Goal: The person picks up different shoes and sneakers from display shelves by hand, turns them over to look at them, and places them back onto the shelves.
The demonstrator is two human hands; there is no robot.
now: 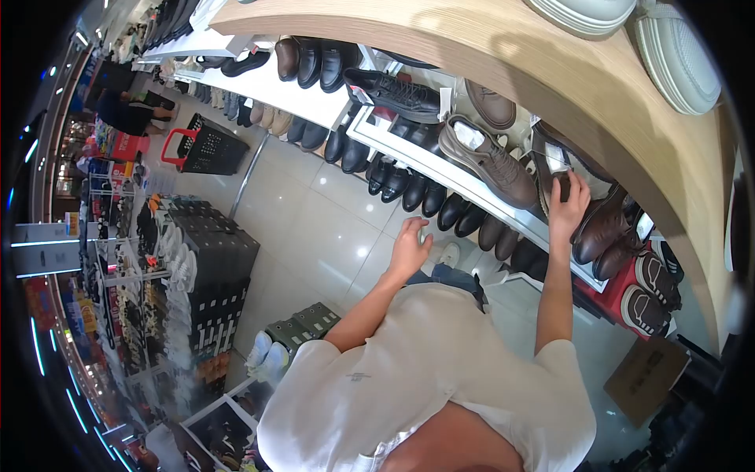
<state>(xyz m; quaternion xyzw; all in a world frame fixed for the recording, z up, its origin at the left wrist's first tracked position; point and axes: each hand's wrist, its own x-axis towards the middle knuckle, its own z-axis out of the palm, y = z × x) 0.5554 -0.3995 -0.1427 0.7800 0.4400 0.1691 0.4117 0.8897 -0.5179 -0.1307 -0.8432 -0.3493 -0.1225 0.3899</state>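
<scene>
My right hand (568, 208) is at the shelf, its fingers curled over the near end of a dark brown shoe (541, 161) with white paper inside. Beside that shoe stands a taupe lace-up boot (501, 169), also stuffed with white paper. On the other side sit dark brown leather shoes (602, 224). My left hand (410, 250) hangs in the air in front of the lower row, fingers loosely bent and apart, with no object clearly visible in it. Black dress shoes (409, 189) are the nearest things beyond it.
A curved wooden shelf (440, 31) with pale shoes (680, 59) arches overhead. Stacked shoe boxes (216, 259) and a black basket with a red handle (212, 148) stand to the left on the tiled floor (311, 228). Another person (126, 114) is far left. A cardboard box (646, 379) lies right.
</scene>
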